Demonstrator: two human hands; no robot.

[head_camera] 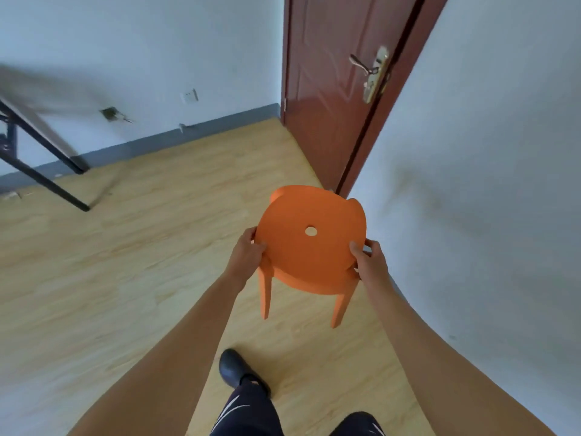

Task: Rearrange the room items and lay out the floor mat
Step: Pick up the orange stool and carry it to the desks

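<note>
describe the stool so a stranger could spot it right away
Start at the dark red door, then drop to the wooden floor before it. The stool is between the left hand and right hand, orange, with a round hole mid-seat.

No readable text anywhere: the orange stool (309, 243) is blank, the door (333, 89) at one o'clock bears no sign, nor does the wall socket (189, 96) at eleven.

Bare forearms, dark trousers (248, 413) with white streaks, 1 black shoe (234, 368).
</note>
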